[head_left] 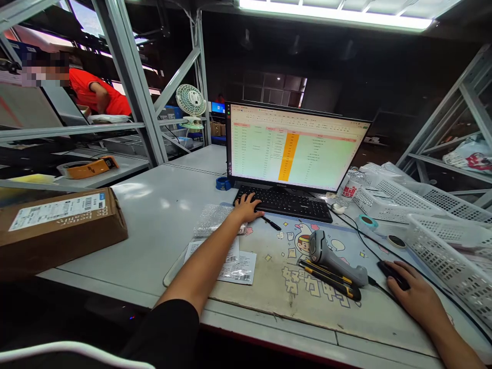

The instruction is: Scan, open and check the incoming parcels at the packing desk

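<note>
Keyboard (295,206): black rectangular plastic, just below the black-framed flat monitor (261,154); long axis left to right, parallel to the screen's lower edge.
Left hand (247,207): fingers fanned wide over the keyboard's left end.
Mouse (393,273): black rounded plastic, at right on the pale printed mat (265,297); long axis diagonal, front pointing toward the keyboard.
Right hand (415,292): curved over the mouse, holding it.
Mat writing: large outlined characters, "努力" readable.
Screen: spreadsheet, one orange column; entries too small to read.
Scanner (340,261): grey handheld plastic, between both hands.
Box (82,233): brown cardboard, white shipping label (57,210), fine print unreadable.
</note>
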